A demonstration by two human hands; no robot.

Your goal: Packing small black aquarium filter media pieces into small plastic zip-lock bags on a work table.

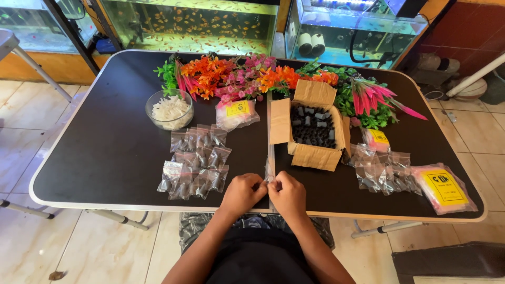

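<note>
My left hand [241,193] and my right hand [288,194] meet at the front edge of the black folding table [105,152]. Together they pinch a small clear plastic bag [269,176] between the fingertips. Its contents cannot be made out. Just left of my hands lie several small filled clear bags [197,160] in rows. An open cardboard box [311,126] of small black and grey pieces stands right behind my hands.
A glass bowl [169,109] of white pieces sits at the left. Artificial plants [247,76] in orange, pink and green line the back. More small bags [381,168] and pink packets with yellow labels [444,188] lie right. Fish tanks [194,23] stand behind the table.
</note>
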